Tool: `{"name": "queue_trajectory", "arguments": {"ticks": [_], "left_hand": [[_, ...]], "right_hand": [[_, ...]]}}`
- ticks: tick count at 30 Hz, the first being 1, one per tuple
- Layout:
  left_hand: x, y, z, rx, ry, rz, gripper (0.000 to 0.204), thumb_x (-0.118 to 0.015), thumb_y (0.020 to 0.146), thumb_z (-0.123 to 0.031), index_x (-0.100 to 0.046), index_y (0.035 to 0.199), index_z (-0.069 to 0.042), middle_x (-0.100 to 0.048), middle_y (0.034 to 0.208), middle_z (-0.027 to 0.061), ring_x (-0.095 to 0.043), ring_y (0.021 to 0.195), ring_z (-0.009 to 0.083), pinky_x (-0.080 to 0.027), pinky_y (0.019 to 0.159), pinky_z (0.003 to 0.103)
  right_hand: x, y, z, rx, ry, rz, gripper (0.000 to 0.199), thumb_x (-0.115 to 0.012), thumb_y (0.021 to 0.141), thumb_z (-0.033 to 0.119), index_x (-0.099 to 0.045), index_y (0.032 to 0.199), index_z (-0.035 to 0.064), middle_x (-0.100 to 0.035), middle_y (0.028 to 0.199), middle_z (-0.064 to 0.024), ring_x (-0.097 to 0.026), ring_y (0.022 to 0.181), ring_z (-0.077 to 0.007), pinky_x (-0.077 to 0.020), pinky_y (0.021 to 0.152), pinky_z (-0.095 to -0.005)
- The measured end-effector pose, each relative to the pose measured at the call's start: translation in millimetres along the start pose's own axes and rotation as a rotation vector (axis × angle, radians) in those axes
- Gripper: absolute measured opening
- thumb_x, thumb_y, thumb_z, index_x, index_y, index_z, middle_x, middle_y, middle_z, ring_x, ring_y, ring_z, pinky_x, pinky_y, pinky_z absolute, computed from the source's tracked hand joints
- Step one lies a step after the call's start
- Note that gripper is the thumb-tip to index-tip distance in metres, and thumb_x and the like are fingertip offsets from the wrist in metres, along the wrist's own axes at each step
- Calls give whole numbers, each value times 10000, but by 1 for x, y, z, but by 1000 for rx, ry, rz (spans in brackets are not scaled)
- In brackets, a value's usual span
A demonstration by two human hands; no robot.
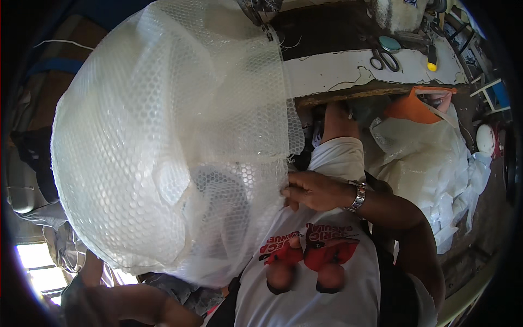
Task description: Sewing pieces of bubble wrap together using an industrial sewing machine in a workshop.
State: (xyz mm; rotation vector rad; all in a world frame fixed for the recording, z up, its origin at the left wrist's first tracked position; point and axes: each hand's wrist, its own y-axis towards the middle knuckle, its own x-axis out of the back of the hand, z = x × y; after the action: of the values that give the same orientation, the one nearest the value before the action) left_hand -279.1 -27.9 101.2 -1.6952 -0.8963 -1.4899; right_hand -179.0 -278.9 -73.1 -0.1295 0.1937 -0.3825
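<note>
A big, billowing sheet of clear bubble wrap [125, 131] spreads from the work table down over my lap. My right hand [313, 191], with a metal watch at the wrist, grips the sheet's right edge between thumb and fingers. At the far end, the sheet's edge runs beneath the dark foot of what looks like a sewing machine [267, 24]. My left arm bends up from the lower left and passes behind the sheet, which hides my left hand.
Dark-handled scissors [385, 60], a round greenish disc [389, 43] and a yellow-tipped tool [432, 59] lie on the worn white table [327, 71]. An orange pouch [417, 106] and piled clear plastic wrap [430, 174] are at the right. Dark cloth [35, 158] hangs at the left.
</note>
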Motion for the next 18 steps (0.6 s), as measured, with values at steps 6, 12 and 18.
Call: {"name": "queue_trajectory", "arguments": {"ticks": [6, 12, 18], "left_hand": [[44, 41, 35, 91, 262, 237, 589, -552, 1072, -411, -549, 1471, 22, -495, 1572, 230, -408, 1499, 421, -308, 1230, 565], [-3, 54, 188, 473, 414, 166, 610, -577, 1074, -415, -494, 1528, -17, -424, 1643, 195, -333, 1552, 390, -225, 1283, 518], [-8, 74, 189, 502, 350, 221, 498, -652, 1042, -286, -580, 1431, 16, -571, 1514, 192, -512, 1424, 393, -416, 1180, 495]], "right_hand": [[18, -26, -19, -104, -155, -136, 225, -547, 1084, 212, -629, 1101, 4, -701, 892, -50, -674, 862, -128, -539, 796, -333], [24, -21, -17, 37, -266, -48, 247, -590, 1064, 239, -649, 1137, 10, -716, 905, -104, -712, 871, -203, -544, 768, -364], [64, -7, -70, -102, -653, -566, 495, -731, 968, 325, -579, 1343, 39, -727, 1067, -186, -724, 945, -329, -563, 842, -406]]}}
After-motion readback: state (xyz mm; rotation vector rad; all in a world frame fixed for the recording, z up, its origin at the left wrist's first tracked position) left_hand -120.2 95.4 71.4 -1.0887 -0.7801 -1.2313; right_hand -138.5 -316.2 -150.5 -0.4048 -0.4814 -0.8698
